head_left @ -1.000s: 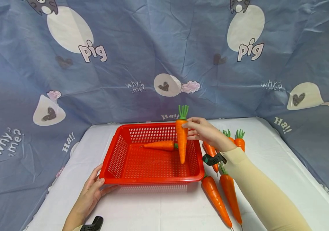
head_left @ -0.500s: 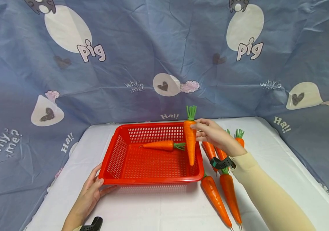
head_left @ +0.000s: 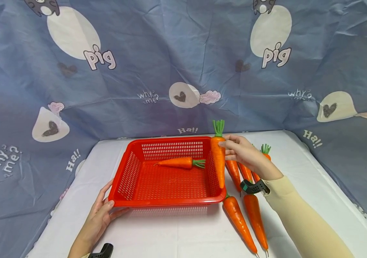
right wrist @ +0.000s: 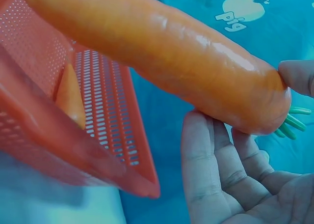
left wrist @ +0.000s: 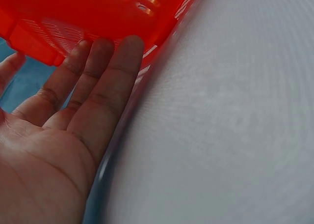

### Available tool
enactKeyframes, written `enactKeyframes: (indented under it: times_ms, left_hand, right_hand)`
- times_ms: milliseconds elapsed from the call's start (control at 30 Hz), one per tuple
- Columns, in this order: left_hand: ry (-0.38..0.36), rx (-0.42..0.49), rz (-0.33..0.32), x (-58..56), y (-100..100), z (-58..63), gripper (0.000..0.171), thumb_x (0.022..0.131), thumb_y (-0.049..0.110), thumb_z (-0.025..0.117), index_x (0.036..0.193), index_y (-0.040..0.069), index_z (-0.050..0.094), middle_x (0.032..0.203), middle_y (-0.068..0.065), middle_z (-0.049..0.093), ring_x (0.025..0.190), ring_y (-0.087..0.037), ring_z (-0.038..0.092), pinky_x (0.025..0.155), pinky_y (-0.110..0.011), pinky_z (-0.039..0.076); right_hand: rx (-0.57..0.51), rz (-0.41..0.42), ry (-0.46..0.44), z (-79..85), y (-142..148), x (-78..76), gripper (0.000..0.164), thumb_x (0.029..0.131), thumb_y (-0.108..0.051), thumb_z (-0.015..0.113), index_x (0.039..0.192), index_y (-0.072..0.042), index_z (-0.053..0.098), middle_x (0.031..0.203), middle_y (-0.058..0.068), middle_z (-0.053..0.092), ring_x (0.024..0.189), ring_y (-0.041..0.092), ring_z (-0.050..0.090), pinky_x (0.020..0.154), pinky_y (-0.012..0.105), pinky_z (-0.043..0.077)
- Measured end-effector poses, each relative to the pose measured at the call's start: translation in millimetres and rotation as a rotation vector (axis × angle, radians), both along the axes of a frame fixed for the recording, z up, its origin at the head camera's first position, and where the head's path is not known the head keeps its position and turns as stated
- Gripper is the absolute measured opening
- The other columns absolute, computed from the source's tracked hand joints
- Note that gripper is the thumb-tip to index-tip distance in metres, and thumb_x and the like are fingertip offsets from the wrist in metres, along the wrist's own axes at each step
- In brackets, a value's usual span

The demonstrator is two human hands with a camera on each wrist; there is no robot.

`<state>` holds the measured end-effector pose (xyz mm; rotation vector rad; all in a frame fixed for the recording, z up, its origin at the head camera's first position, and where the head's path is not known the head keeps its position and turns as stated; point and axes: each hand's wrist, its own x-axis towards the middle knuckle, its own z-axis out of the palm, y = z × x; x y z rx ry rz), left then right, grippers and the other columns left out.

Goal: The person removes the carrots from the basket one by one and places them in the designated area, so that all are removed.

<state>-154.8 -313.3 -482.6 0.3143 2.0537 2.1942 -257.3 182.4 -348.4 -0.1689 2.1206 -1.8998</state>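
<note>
My right hand (head_left: pixel 242 153) pinches an orange carrot (head_left: pixel 218 161) near its green top, thumb on one side and fingertips on the other. The carrot hangs upright, tip down, over the right wall of a red plastic basket (head_left: pixel 167 202). The right wrist view shows the same carrot (right wrist: pixel 162 47) up close, slanting across the picture. A second carrot (head_left: pixel 177 163) lies on its side inside the basket, stem to the right. At the basket's front left corner, my left hand (head_left: pixel 94 218) rests with its fingers extended against the outer wall (left wrist: pixel 98 17).
Several more carrots lie on the white table (head_left: pixel 157 240) right of the basket, among them a front carrot (head_left: pixel 239 224) touching its corner area and another carrot (head_left: pixel 256 218) beside it. My right forearm partly covers those behind. A printed blue cloth (head_left: pixel 138 71) hangs around the table.
My right hand has moved to the right with the upright carrot, from over the basket's inside to above its right wall. My left hand stays at the corner.
</note>
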Motion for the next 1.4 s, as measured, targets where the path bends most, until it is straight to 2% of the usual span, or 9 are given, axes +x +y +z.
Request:
enactKeyframes:
  times_ms: [233, 367, 600, 800, 967, 1167, 1400]
  left_hand:
    - [-0.004, -0.009, -0.002, 0.3, 0, 1.1, 0.066, 0.113, 0.015, 0.039, 0.172, 0.028, 0.014, 0.150, 0.010, 0.056, 0.128, -0.009, 0.069, 0.099, -0.036, 0.062]
    - [-0.007, -0.008, 0.002, 0.3, 0, 1.4, 0.066, 0.113, 0.015, 0.039, 0.172, 0.028, 0.014, 0.150, 0.010, 0.056, 0.128, -0.008, 0.069, 0.098, -0.035, 0.062]
    - [-0.006, -0.001, -0.001, 0.5, 0, 1.5, 0.066, 0.113, 0.015, 0.039, 0.172, 0.028, 0.015, 0.150, 0.010, 0.056, 0.128, -0.009, 0.069, 0.098, -0.036, 0.063]
    - [-0.004, 0.001, 0.001, 0.9, 0, 1.0, 0.065, 0.113, 0.015, 0.039, 0.172, 0.028, 0.015, 0.149, 0.010, 0.057, 0.128, -0.010, 0.069, 0.098, -0.036, 0.063]
    - [-0.004, -0.009, 0.010, 0.5, 0, 0.8, 0.065, 0.113, 0.015, 0.040, 0.172, 0.028, 0.015, 0.149, 0.011, 0.057, 0.128, -0.009, 0.069, 0.098, -0.036, 0.063]
    - [-0.014, -0.021, 0.023, -0.3, 1, 1.8, 0.064, 0.114, 0.017, 0.041, 0.172, 0.029, 0.016, 0.149, 0.012, 0.058, 0.127, -0.008, 0.069, 0.097, -0.035, 0.063]
    - [-0.008, -0.015, 0.013, -0.7, 1, 0.9, 0.065, 0.114, 0.017, 0.040, 0.172, 0.028, 0.015, 0.149, 0.012, 0.059, 0.128, -0.009, 0.069, 0.098, -0.035, 0.063]
  right_hand:
    - [-0.034, -0.024, 0.014, -1.3, 11, 9.5, 0.034, 0.106, -0.019, 0.056, 0.132, 0.002, 0.047, 0.097, -0.002, 0.053, 0.074, 0.007, 0.053, 0.071, 0.017, 0.054]
    - [-0.037, -0.034, 0.020, -2.5, 18, 14.9, 0.029, 0.107, -0.018, 0.058, 0.127, 0.000, 0.048, 0.097, -0.003, 0.052, 0.074, 0.006, 0.050, 0.069, 0.017, 0.052]
    - [0.026, -0.046, 0.044, -5.2, 31, 25.0, 0.035, 0.108, -0.020, 0.058, 0.132, 0.003, 0.048, 0.101, -0.003, 0.055, 0.082, 0.007, 0.052, 0.074, 0.017, 0.057]
    - [0.094, -0.068, 0.044, -11.4, 46, 33.3, 0.046, 0.107, -0.023, 0.059, 0.140, 0.006, 0.045, 0.106, -0.002, 0.053, 0.084, 0.008, 0.053, 0.074, 0.019, 0.057]
    - [0.138, -0.092, 0.048, -16.9, 60, 42.2, 0.047, 0.107, -0.025, 0.059, 0.140, 0.005, 0.044, 0.109, -0.001, 0.054, 0.085, 0.008, 0.055, 0.077, 0.020, 0.058]
    - [0.188, -0.100, 0.067, -25.1, 73, 51.8, 0.043, 0.108, -0.024, 0.060, 0.136, 0.006, 0.047, 0.103, -0.001, 0.055, 0.085, 0.009, 0.056, 0.077, 0.023, 0.058]
    - [0.238, -0.098, 0.066, -38.1, 89, 65.5, 0.054, 0.108, -0.026, 0.059, 0.144, 0.010, 0.044, 0.105, -0.004, 0.063, 0.088, 0.007, 0.063, 0.081, 0.022, 0.059]
